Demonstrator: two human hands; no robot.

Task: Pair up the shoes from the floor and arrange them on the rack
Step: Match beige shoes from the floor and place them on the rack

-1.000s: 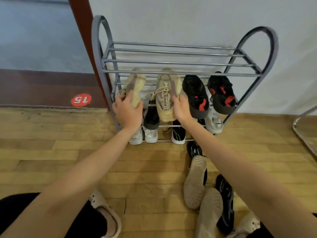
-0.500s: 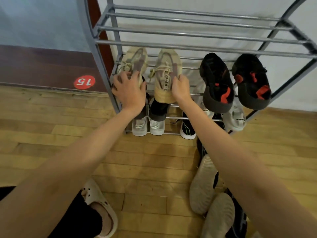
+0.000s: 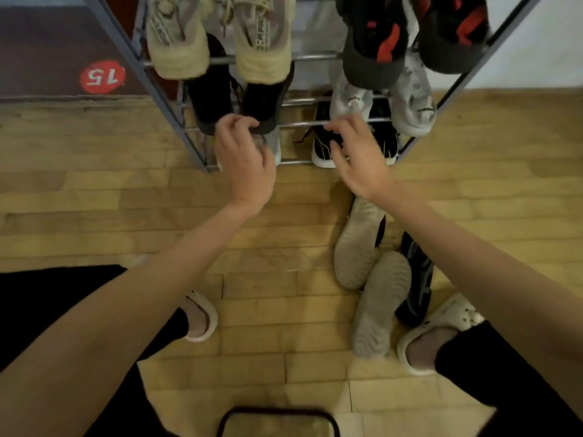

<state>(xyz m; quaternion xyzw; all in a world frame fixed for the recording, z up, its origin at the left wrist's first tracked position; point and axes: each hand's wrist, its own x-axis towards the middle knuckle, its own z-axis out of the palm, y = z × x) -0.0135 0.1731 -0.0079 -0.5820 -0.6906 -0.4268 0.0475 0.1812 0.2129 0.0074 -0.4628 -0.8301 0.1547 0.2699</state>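
Seen from above: a grey metal shoe rack (image 3: 157, 86) against a white wall, its top cut off by the upper edge, only the lower tiers in view. Wooden plank floor (image 3: 110, 190) below. On the highest visible tier, a beige pair (image 3: 220, 42) at left and a black pair with red marks (image 3: 413, 36) at right, all four toes cropped out of frame. One tier down, a black pair (image 3: 239, 102) at left and a pale grey pair (image 3: 385, 99) at right, half hidden by the shoes above. On the lowest tier, a light shoe (image 3: 273, 143) mostly covered by the left hand (image 3: 244, 162), and black sneakers with white soles (image 3: 325, 146) partly behind the right hand (image 3: 356, 156). Left fingers curled inward near the heel of a black shoe, contact too blurred to tell; right fingers loosely apart over the black sneakers, grasping nothing visible. Still on the floor at right: two beige shoes sole-up (image 3: 369, 279), overlapping, with a black shoe (image 3: 416, 279) wedged beneath and beside them, its shape hard to read. White clogs (image 3: 441, 329) on the person's feet, the left one largely hidden by the forearm. Red round "15" sticker (image 3: 102, 77) on the dark skirting at left. Dark curved frame (image 3: 277, 419) at bottom edge, cut off, unidentifiable.
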